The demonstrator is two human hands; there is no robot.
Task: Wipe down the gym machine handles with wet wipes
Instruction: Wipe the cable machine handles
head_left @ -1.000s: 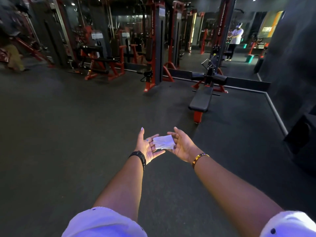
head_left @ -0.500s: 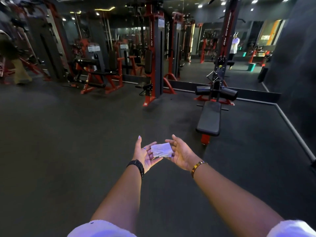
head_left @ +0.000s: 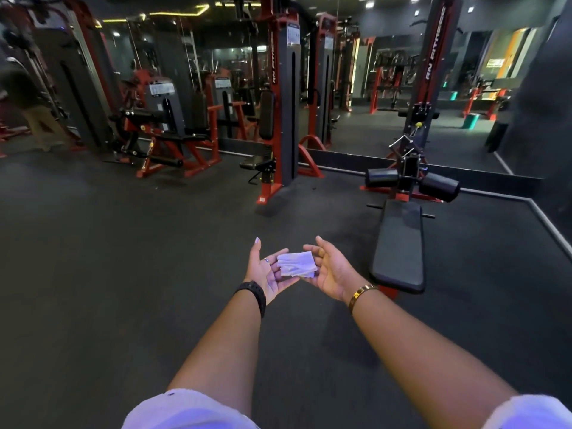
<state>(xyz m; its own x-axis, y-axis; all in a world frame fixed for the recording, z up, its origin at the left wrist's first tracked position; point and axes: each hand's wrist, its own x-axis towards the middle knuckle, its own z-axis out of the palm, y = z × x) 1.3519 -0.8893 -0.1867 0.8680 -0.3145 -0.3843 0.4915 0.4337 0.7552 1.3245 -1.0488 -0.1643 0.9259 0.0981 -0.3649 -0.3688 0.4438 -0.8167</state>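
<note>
A folded white wet wipe (head_left: 296, 264) lies between my two hands, held out in front of me above the dark floor. My left hand (head_left: 266, 270), palm up with a black watch on the wrist, holds its left edge with the fingertips. My right hand (head_left: 328, 271), wearing a gold bracelet, cups its right side. A metal handle (head_left: 404, 143) hangs low on the red and black cable tower (head_left: 428, 75) ahead to the right, beyond my reach.
A black padded bench (head_left: 397, 246) with two roller pads (head_left: 439, 187) stands just right of my hands. Another cable tower (head_left: 280, 97) rises ahead at centre. Red seated machines (head_left: 164, 131) line the left. A person (head_left: 28, 100) walks at far left. Mirrors cover the back wall.
The view has moved forward and tilted up, so the bench and cable towers appear closer. My hands keep holding the wipe in the same pose.
</note>
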